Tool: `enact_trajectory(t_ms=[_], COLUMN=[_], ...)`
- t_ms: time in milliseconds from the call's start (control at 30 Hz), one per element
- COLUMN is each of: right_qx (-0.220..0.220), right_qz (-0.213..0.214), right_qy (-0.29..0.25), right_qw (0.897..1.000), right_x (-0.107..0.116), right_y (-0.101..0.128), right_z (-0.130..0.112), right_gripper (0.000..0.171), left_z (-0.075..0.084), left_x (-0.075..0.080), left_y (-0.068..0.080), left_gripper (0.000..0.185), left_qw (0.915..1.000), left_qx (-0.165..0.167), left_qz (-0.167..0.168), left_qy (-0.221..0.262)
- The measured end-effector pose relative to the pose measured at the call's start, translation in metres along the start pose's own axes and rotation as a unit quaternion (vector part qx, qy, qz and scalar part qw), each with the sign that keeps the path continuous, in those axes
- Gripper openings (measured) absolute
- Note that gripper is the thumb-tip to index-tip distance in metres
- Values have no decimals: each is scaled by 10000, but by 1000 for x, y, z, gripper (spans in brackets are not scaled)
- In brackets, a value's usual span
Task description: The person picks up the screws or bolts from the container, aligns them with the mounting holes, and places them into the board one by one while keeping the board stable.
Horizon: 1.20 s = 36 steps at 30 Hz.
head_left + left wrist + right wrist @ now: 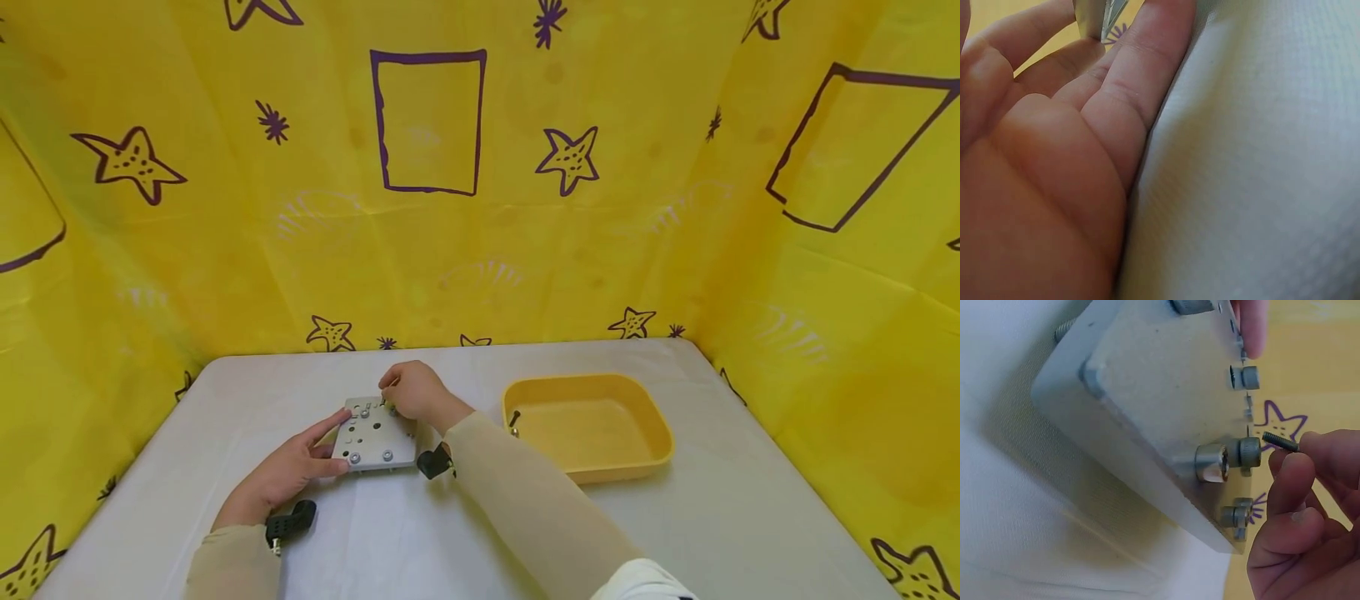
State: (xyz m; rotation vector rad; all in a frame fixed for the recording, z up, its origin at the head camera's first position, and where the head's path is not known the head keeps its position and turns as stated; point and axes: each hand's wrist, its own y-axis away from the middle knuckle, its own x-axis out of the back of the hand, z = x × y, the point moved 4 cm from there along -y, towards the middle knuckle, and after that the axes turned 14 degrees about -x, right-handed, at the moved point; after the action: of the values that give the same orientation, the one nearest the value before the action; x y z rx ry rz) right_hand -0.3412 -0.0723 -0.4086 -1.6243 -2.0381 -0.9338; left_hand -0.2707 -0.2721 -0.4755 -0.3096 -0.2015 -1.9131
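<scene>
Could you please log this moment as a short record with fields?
surface: white table
workpiece: square grey metal plate with holes and socket screws
left hand: open fingers steady the plate's left edge
right hand: pinches a small dark threaded screw above the plate's far edge
nearby: yellow plastic tray, right of plate

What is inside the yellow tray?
One dark screw stands by the left wall of the tray. The rest of the floor looks bare; the near wall hides the strip behind it.
</scene>
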Motion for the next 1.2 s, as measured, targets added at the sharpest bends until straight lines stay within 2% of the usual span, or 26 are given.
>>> enact_trajectory(t_ms=[333,533,733,833,867,933,1033,1200], right_qx=[465,641,471,316,266,173,134,324], right_qz=[47,31,-14,-26,-18,-23,-69,-243], right_qy=[565,542,301,-514,-914,-1817,-2999,-4148], right_qw=[9973,9965,9984,9982,9955,9832,9539,9090], right_x=[-4,-6,-4,7,12,27,56,116], right_y=[-1,-3,-3,3,6,16,34,71], right_z=[2,3,6,7,7,9,14,34], right_gripper=[16,18,20,17,16,14,16,29], left_z=[0,1,-1,-2,-2,-2,-1,-2], left_x=[0,0,0,0,0,0,0,2], left_y=[1,0,0,0,0,0,0,0], left_gripper=[94,94,95,95,96,96,96,96], left_qw=[10000,10000,10000,10000,10000,9999,9999,9998], left_qx=[60,10,30,34,36,55,15,-55], left_qz=[30,34,32,48,45,65,44,20], left_qy=[-41,-26,5,-56,-81,-135,-136,-188])
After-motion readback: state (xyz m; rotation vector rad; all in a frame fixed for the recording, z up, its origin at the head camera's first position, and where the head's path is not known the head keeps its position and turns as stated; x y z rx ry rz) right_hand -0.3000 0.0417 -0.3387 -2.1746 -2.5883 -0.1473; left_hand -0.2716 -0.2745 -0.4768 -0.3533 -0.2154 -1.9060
